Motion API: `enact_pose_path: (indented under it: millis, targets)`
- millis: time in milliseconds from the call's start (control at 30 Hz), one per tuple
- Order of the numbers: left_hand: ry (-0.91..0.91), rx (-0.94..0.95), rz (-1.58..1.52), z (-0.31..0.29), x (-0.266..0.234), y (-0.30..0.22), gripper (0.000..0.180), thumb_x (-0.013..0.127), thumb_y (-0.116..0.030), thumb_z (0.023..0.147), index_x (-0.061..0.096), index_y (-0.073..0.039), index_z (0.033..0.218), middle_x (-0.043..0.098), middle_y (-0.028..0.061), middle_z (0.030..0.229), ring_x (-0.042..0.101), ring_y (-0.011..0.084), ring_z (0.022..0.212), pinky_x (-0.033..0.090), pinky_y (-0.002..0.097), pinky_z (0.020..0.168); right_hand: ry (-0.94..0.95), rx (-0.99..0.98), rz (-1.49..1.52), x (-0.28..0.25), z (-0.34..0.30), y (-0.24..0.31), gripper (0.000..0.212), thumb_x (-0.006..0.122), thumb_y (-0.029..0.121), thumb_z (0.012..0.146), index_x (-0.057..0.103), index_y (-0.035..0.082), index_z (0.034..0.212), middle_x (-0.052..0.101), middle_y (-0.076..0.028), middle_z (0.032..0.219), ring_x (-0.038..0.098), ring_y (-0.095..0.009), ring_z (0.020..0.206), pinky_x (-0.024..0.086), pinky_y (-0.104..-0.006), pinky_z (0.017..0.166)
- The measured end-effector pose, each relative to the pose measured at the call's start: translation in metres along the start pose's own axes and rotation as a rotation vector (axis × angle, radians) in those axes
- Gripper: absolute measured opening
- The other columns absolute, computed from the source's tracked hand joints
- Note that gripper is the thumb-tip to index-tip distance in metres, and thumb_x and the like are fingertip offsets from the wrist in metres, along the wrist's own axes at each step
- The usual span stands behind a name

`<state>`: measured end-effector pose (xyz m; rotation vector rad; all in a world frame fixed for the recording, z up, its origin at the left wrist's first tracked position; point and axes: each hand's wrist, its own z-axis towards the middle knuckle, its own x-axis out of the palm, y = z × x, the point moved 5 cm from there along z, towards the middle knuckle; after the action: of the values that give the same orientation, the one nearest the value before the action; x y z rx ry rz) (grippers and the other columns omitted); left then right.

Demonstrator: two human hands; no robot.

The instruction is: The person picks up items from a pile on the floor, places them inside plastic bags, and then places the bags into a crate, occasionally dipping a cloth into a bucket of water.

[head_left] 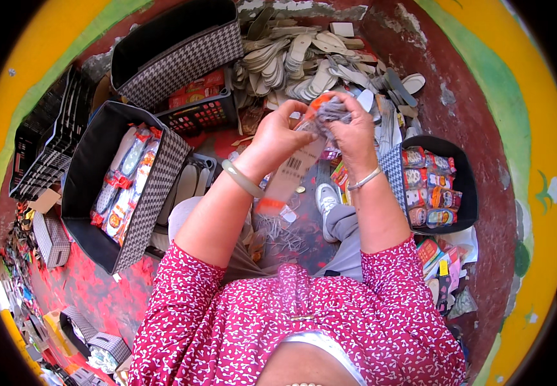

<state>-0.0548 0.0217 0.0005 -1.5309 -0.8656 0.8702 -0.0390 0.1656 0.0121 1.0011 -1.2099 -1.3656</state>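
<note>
A long clear plastic bag with orange ends and a printed code patch hangs at a slant between my hands. My left hand is closed in a pinch at the bag's upper left edge. Higher up, my right hand closes round a crumpled grey bundle beside the bag's orange top. The bundle looks like soft strands or cloth; its exact kind cannot be made out. Whether it lies inside the bag or against it is hidden by my fingers.
Loose pale insoles are heaped beyond my hands. A checked bin of packaged slippers stands left, another checked bin of small packets right. A black crate holds red packs. Grey strings litter the floor near my shoe.
</note>
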Motion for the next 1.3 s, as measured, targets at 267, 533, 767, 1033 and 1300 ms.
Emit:
enact_pose_path:
  millis: [267, 533, 767, 1033, 1300]
  targets:
    - [0.243, -0.089, -0.181, -0.008, 0.007, -0.001, 0.029, 0.061, -0.018, 0.087, 0.059, 0.003, 0.107, 0.064, 0.0048, 0.085, 0.061, 0.0109, 0.074, 0.05, 0.0251, 0.066, 0.012, -0.195, -0.231, -0.008, 0.0, 0.029, 0.033, 0.059, -0.009, 0.074, 0.06, 0.004, 0.104, 0.064, -0.002, 0.091, 0.058, -0.007, 0.082, 0.048, -0.0219, 0.074]
    - [0.294, -0.151, -0.358, -0.013, 0.007, -0.007, 0.027, 0.063, -0.014, 0.085, 0.06, 0.005, 0.103, 0.065, 0.0078, 0.087, 0.063, 0.0126, 0.072, 0.052, 0.0247, 0.065, 0.015, -0.286, -0.367, -0.021, -0.003, 0.049, 0.034, 0.063, -0.009, 0.074, 0.06, 0.005, 0.106, 0.064, -0.002, 0.09, 0.057, -0.008, 0.083, 0.047, -0.0215, 0.075]
    - [0.312, -0.171, -0.401, -0.015, 0.007, -0.01, 0.028, 0.063, -0.013, 0.084, 0.059, 0.006, 0.104, 0.065, 0.0077, 0.086, 0.063, 0.0122, 0.072, 0.051, 0.0243, 0.065, 0.048, -0.215, -0.174, -0.034, 0.005, 0.04, 0.032, 0.066, -0.005, 0.075, 0.061, 0.004, 0.105, 0.063, -0.001, 0.09, 0.057, -0.006, 0.081, 0.047, -0.0208, 0.074]
    - [0.13, -0.131, -0.796, -0.01, -0.038, -0.006, 0.02, 0.055, -0.005, 0.087, 0.055, 0.004, 0.105, 0.065, 0.012, 0.092, 0.066, 0.0175, 0.078, 0.056, 0.0282, 0.069, -0.452, -0.293, 0.301, -0.151, 0.018, 0.047, 0.024, 0.059, 0.005, 0.085, 0.055, 0.002, 0.109, 0.061, -0.008, 0.096, 0.061, -0.016, 0.084, 0.052, -0.0301, 0.075]
    - [0.22, -0.106, -0.953, 0.005, -0.002, 0.005, 0.027, 0.05, -0.007, 0.09, 0.048, 0.001, 0.116, 0.062, 0.0126, 0.102, 0.064, 0.0204, 0.087, 0.054, 0.0327, 0.077, -0.16, -0.611, -0.121, -0.031, 0.004, 0.075, 0.046, 0.063, 0.011, 0.085, 0.044, 0.007, 0.126, 0.059, -0.007, 0.108, 0.058, -0.016, 0.096, 0.047, -0.0282, 0.085]
